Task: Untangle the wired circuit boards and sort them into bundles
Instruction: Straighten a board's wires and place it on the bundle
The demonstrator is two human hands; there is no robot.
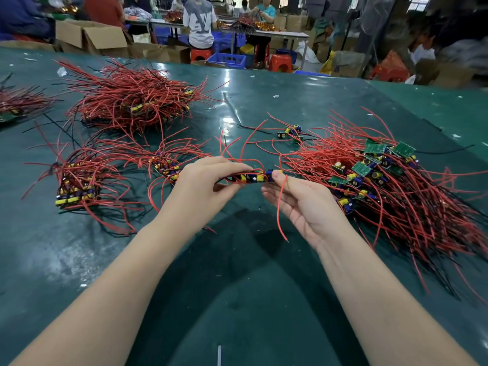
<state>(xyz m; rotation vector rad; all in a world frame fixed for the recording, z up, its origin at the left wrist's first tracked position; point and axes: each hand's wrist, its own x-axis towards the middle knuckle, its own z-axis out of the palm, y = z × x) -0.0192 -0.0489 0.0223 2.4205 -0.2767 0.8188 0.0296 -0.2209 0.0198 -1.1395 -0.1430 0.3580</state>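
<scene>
While a short row of boards [253,177] was held above the table, its left end was gripped by the curled fingers of the left hand [204,184] and its right end was pinched at the thumb tip of the right hand [301,204], whose other fingers lay loosely open beneath. Yellow and blue components were seen on the row; one thin red lead [279,207] hung limp across the right palm.

Progress was judged roughly half done. Left of the fingers, two stacked bundles [76,186] and [166,167] were laid with boards aligned; beyond them, a large sorted heap [132,101] was seen. Right of the fingers, a big tangled pile [383,180] was left unsorted, small green boards facing all ways among stiff-looking red and black insulated wires. A few loose boards [290,132] lay just beyond the fingertips.

The green table mat [237,299] looked smooth, scuffed and glossy under the lights.
</scene>
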